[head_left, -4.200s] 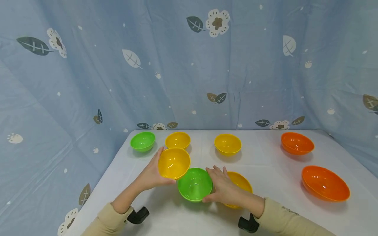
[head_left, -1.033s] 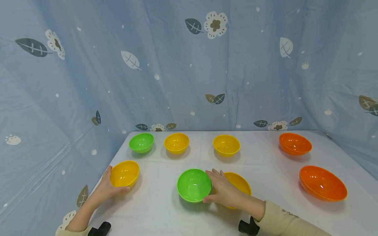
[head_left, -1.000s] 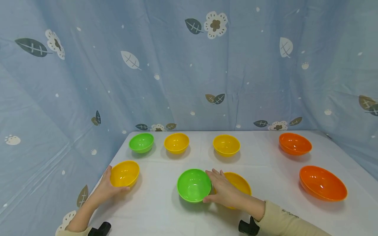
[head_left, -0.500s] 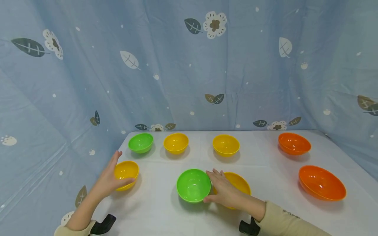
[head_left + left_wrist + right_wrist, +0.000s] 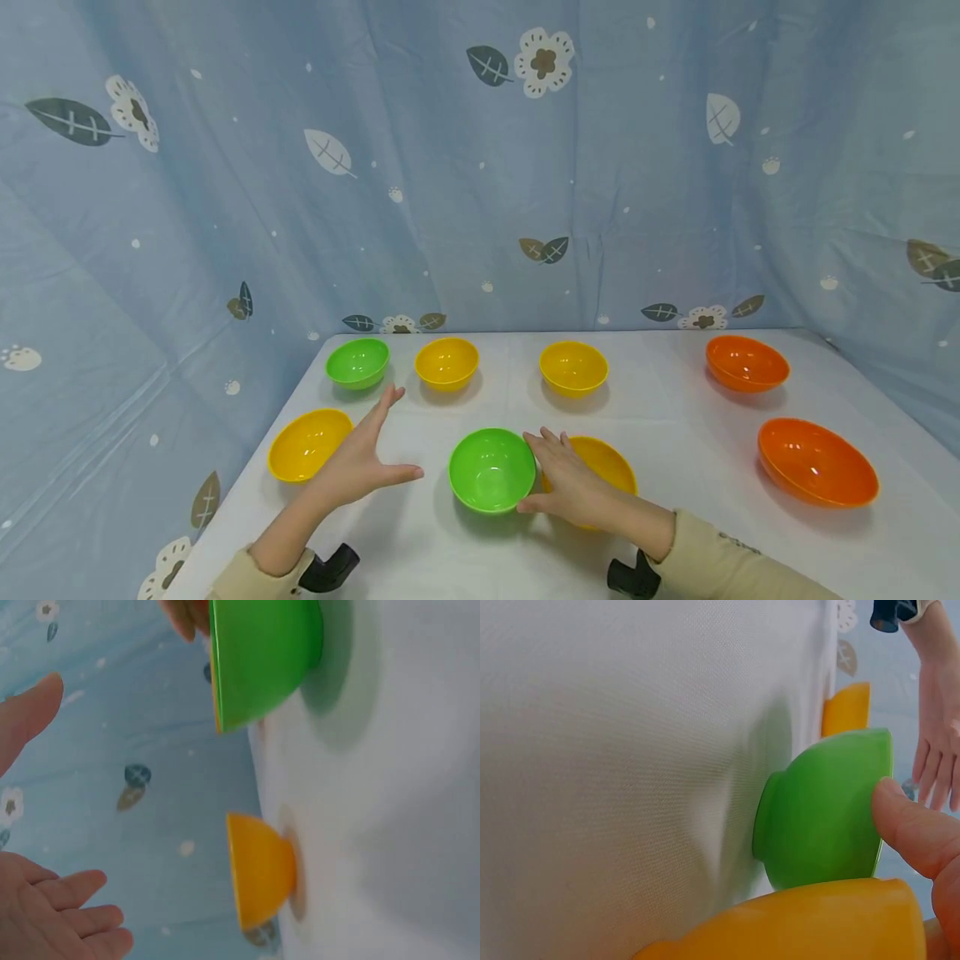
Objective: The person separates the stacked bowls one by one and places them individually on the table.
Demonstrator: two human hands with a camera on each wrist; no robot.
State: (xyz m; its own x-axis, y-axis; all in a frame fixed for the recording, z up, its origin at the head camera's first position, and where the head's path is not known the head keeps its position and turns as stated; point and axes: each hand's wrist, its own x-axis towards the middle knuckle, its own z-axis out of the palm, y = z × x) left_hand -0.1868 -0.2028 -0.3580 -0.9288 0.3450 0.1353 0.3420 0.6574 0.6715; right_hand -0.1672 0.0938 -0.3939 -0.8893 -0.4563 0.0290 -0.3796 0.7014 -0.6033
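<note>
A green bowl (image 5: 492,471) stands upright near the middle of the white table. My right hand (image 5: 566,479) holds it from its right side, thumb at the near rim, fingers at the far side. In the right wrist view the thumb (image 5: 919,832) presses the green bowl (image 5: 829,810) just under its rim. Partly under that hand is a yellow bowl (image 5: 606,465). My left hand (image 5: 356,462) is in the air, thumb and fingers spread, holding nothing, between the green bowl and a yellow bowl (image 5: 307,446) at the left.
Along the back stand a small green bowl (image 5: 357,364), a yellow bowl (image 5: 447,364), another yellow bowl (image 5: 573,369) and an orange bowl (image 5: 747,364). A larger orange bowl (image 5: 817,463) stands at the right. A blue patterned curtain (image 5: 420,167) hangs behind the table (image 5: 675,450).
The left hand carried a yellow bowl leftward, set it down at the table's left, let go and moved back right toward the green bowl. The right hand has stayed at the green bowl.
</note>
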